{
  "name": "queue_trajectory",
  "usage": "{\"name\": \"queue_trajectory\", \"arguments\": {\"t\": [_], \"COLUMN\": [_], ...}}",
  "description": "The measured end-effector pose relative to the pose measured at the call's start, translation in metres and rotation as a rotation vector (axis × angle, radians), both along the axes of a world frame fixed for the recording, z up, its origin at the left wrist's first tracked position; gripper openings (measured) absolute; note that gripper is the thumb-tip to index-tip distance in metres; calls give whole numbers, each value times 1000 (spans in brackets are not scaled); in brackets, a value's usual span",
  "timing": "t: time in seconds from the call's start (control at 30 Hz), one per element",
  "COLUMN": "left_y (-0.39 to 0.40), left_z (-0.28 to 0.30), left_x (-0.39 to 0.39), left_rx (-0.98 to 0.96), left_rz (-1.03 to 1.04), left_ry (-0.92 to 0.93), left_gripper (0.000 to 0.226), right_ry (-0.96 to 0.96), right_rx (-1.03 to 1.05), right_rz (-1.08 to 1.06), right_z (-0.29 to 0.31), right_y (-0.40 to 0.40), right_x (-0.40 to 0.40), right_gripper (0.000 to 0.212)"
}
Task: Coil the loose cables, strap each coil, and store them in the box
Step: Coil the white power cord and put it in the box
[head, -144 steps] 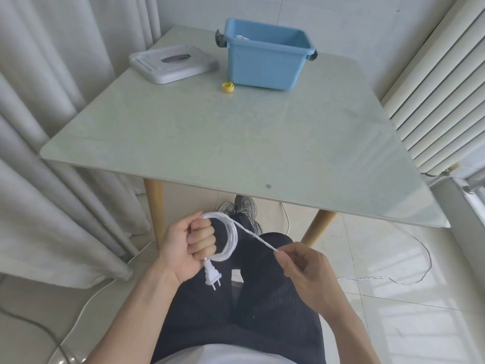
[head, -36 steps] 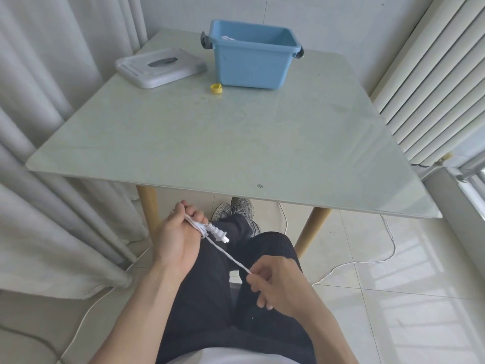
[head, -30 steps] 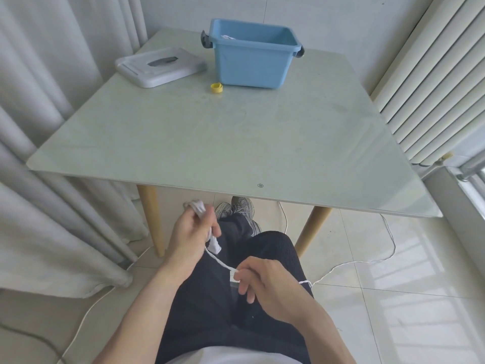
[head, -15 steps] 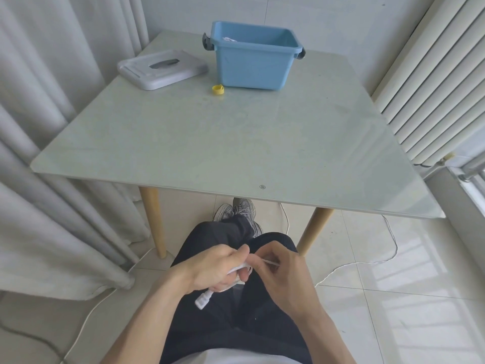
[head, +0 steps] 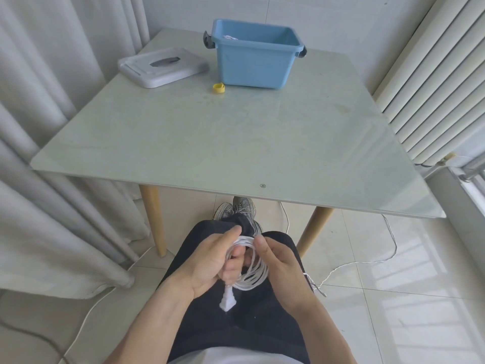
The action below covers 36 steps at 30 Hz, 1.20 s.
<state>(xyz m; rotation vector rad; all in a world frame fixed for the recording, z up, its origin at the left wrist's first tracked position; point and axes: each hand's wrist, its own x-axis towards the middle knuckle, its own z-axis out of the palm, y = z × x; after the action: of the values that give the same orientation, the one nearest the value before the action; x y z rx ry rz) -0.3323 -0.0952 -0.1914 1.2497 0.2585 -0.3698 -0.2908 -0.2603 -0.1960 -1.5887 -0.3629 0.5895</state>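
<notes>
**One cable half-coiled, strap and box waiting**

Far left on the table (head: 183, 143) lies one grey lid (head: 162, 66), off the box. Just right of it sits one yellow strap (head: 218, 88), rolled up and unused, touching nothing. Beside that stands the one blue box (head: 256, 55), open, with something white showing inside; I judge that is a coil stored already, though I cannot tell for sure.

Down over my lap, my left hand (head: 210, 261) grips a bundle of white cable (head: 250, 274), fingers curled through several loops, the plug (head: 228, 302) hanging below my palm. My right hand (head: 282, 269) pinches the same loops from the other side, thumb on top. To the right, the cable's loose tail (head: 367, 262) trails across the floor, so coiling is unfinished; strapping and boxing remain.
</notes>
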Motion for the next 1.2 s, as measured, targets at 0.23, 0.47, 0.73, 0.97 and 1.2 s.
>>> {"name": "queue_trajectory", "arguments": {"t": [0.23,0.47,0.73,0.97,1.2], "left_y": [11,-9,11,37,47], "left_z": [-7,-3,-4,-17,-20], "left_x": [-2,2,1,0,5], "left_rx": [-150,-322,-641,-789,-870], "left_rz": [-98,53,368,636,921], "left_ry": [0,8,115,45,-29], "left_gripper": [47,45,42,44,23], "right_ry": [253,459,128,-141,-187], "right_rx": [124,179,-14,-453,-700], "right_rz": [-87,-399,50,174,59], "right_z": [-4,9,26,41,30], "right_y": [6,37,19,-32,-50], "right_x": [-2,3,10,20,18], "right_gripper": [51,25,27,13,16]}}
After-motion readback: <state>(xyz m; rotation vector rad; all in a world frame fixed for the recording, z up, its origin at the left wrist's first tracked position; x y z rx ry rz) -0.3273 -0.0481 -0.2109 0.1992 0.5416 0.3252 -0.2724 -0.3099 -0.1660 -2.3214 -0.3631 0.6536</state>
